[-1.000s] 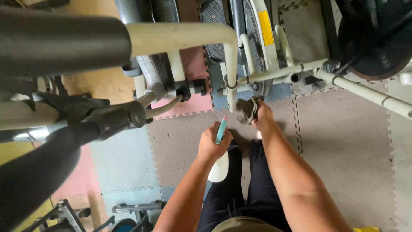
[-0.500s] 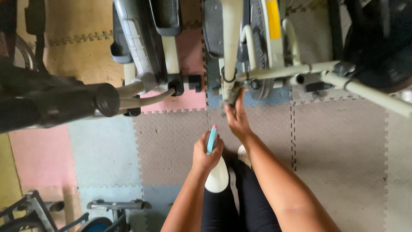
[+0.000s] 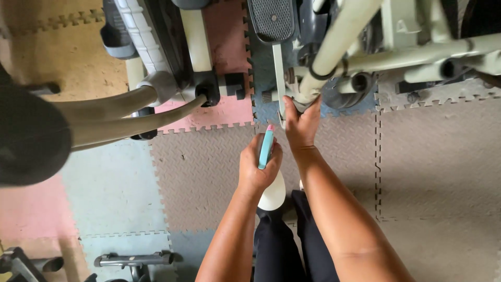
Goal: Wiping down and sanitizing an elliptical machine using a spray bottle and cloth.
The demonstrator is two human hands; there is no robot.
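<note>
My left hand (image 3: 257, 166) grips a spray bottle (image 3: 267, 151) with a teal trigger head, a pink tip and a white body that hangs below the fist. My right hand (image 3: 301, 124) reaches forward and presses on the low end of a cream metal tube (image 3: 339, 47) of an exercise machine, where it meets the frame. Something dark is partly tucked under those fingers; I cannot tell what it is. Both forearms stretch out above my legs in dark trousers.
A grey foot pedal (image 3: 272, 20) on a thin bar stands just left of my right hand. Another cream machine with curved tubes (image 3: 120, 117) and a big dark roller (image 3: 28, 141) fills the left. Interlocking foam floor mats (image 3: 209, 172) in grey, pink and blue lie below.
The view has shifted to the left and closer to the machine's base. My right hand has stayed on the cream tube's lower end while the left hand keeps the spray bottle beside it.
</note>
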